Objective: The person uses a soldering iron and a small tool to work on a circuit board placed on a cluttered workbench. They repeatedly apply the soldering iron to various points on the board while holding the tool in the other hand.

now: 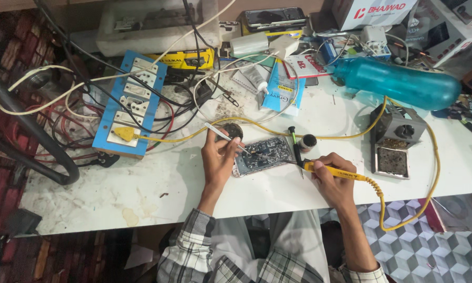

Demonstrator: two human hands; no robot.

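While the left hand (pixel 218 157) is pinching slim metal tweezers (pixel 226 137) over the opened phone with its exposed green circuit board (pixel 262 155), the right hand (pixel 333 175) is gripping a yellow-handled soldering iron (pixel 333 171), its tip reaching toward that board. Lying flat on the stained white worktable (pixel 167 183), the phone is sitting between both hands, near a small dark round pot (pixel 308 140) and the grey soldering stand (pixel 395 139).

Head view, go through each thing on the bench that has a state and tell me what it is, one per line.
Opened phone: flat, circuit board exposed.
Tweezers: pinched in left hand, tips on the board.
Soldering iron: held in right hand, tip at the phone's edge.
Teal bottle: lying on its side.
Blue socket board: yellow plug in.
Iron stand: no iron in it.
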